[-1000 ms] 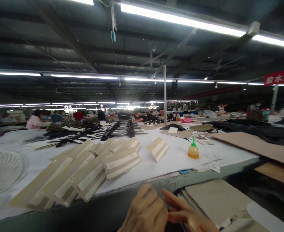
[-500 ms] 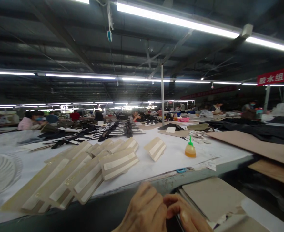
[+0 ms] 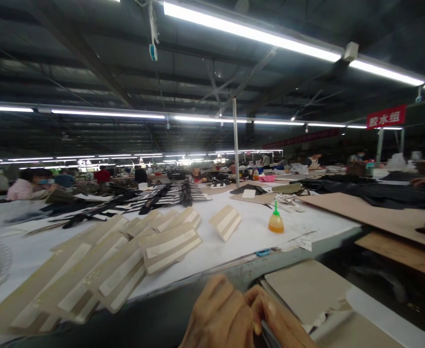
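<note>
My left hand (image 3: 218,316) and my right hand (image 3: 279,321) meet at the bottom edge of the view, fingers curled and pressed together. What lies between them is hidden, so I cannot tell whether either holds anything. They hover in front of the near edge of a white worktable (image 3: 234,244). A stack of beige sheets (image 3: 306,287) lies just right of my right hand. Rows of beige pieces with white strips (image 3: 125,261) fan out on the table beyond my left hand.
An orange glue bottle with a green tip (image 3: 276,222) stands on the table, one separate beige piece (image 3: 226,222) beside it. Black and white striped pieces (image 3: 169,193) lie farther back. Brown boards (image 3: 379,215) sit at right. Other people (image 3: 29,183) work at distant tables.
My right hand's fingers have curled in against my left hand. The view has swung to the right, so the table things have shifted left.
</note>
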Tool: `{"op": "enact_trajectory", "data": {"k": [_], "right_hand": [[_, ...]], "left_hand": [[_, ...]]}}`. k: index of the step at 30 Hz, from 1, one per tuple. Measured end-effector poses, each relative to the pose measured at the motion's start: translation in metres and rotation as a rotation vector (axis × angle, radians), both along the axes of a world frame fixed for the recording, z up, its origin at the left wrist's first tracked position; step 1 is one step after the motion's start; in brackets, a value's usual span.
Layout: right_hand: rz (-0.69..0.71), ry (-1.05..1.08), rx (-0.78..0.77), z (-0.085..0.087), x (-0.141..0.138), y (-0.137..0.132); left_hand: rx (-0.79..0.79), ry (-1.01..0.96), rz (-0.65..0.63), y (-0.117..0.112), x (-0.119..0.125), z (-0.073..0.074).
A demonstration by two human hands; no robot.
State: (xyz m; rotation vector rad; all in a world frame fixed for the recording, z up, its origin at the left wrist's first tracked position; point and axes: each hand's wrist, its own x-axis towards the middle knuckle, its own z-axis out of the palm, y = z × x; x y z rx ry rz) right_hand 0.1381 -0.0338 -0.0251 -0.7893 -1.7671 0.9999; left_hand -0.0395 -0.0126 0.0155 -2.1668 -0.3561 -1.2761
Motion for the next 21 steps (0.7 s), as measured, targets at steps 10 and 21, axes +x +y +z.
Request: {"op": "enact_trajectory", "data": {"k": [10,21], "right_hand": [[0.104,0.151,-0.043,-0.023,0.003,0.012],[-0.033,0.027,0.117,-0.018,0.012,0.004]], "left_hand": [[-0.311,0.002,-0.177,-0.005,-0.025,0.003],[-0.156,-0.024,-0.039,-0.011,-0.009,-0.005]]}}
